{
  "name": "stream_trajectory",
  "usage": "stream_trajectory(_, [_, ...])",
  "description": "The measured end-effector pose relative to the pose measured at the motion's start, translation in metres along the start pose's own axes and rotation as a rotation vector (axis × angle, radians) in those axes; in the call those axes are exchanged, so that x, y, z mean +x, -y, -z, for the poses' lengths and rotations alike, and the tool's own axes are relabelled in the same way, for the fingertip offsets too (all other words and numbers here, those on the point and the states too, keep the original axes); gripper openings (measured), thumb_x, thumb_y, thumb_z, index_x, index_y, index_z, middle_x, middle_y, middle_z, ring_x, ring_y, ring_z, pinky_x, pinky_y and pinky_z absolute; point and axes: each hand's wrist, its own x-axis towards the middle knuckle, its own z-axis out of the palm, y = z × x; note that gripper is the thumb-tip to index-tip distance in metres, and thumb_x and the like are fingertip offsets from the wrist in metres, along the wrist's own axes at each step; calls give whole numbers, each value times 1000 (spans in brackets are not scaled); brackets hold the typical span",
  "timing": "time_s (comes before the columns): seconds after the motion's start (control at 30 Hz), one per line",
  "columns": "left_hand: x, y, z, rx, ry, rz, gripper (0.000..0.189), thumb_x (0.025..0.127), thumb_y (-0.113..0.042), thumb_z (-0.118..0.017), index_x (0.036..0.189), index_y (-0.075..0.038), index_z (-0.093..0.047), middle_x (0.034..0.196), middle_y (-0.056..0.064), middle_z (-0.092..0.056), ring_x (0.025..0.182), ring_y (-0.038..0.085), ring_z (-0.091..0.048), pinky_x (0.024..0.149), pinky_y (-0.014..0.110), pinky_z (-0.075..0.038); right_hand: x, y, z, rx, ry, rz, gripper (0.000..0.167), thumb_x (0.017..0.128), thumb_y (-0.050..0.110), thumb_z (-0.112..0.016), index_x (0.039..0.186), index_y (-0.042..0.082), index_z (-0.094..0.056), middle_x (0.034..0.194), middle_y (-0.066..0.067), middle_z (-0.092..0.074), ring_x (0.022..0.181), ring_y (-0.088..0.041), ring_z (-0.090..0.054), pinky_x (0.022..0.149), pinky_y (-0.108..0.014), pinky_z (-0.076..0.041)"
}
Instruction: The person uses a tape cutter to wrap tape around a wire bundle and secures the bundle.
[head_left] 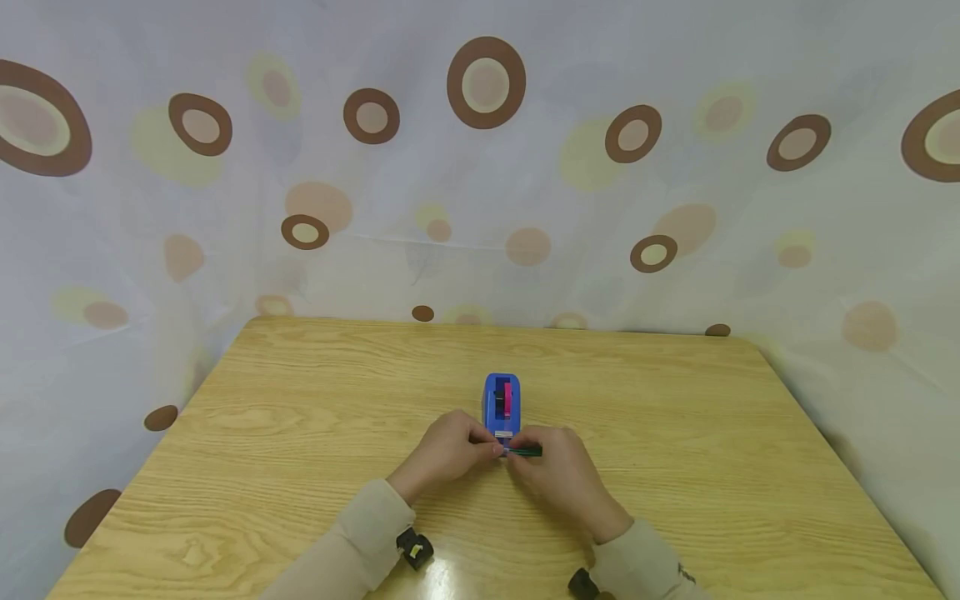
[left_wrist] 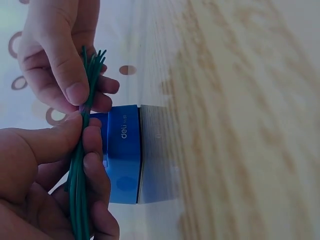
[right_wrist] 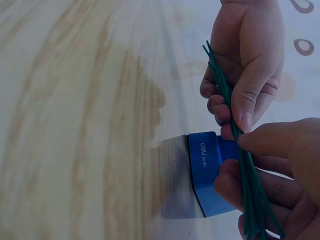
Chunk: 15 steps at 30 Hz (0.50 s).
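A bundle of thin green wire-like strands [left_wrist: 77,185] is held between both hands in front of the tape dispenser. My left hand [head_left: 450,450] pinches it with thumb and fingers on one side, and my right hand [head_left: 561,471] pinches it close by on the other. The thumb tips nearly meet at the bundle's middle, where a small purplish patch shows in the left wrist view. Loose ends of the strands [right_wrist: 252,195] fan out past the fingers. Just beyond the fingertips stands a blue tape dispenser [head_left: 489,417] with a pink ring [head_left: 507,400] in it.
The wooden table [head_left: 322,392] spreads to both sides of the hands. Behind it hangs a pale curtain [head_left: 480,183] printed with brown rings and dots. Black wrist devices [head_left: 415,548] are worn at the sleeve cuffs.
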Motion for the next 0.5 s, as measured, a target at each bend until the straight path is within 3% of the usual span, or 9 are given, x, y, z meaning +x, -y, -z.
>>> stream_trajectory(0.27, [1,-1,-1,45,-27,-58,10,91,-22,-74,85,-17,-81,82,-12,-70,75,6,-57,66,26,-49,2,-1,0,147,4,-41,16,84,0,-76,93,13,-75,92,5,-72,90,-13,-67,79,-30,-55])
stream_trajectory(0.5, [0,-5,-1,65,-53,-63,8,90,-22,-75,88,-17,-81,86,-11,-72,81,5,-59,71,27,-50,1,-1,-2,172,-39,-29,18,82,-3,-77,93,11,-76,92,4,-73,92,-16,-68,79,-28,-55])
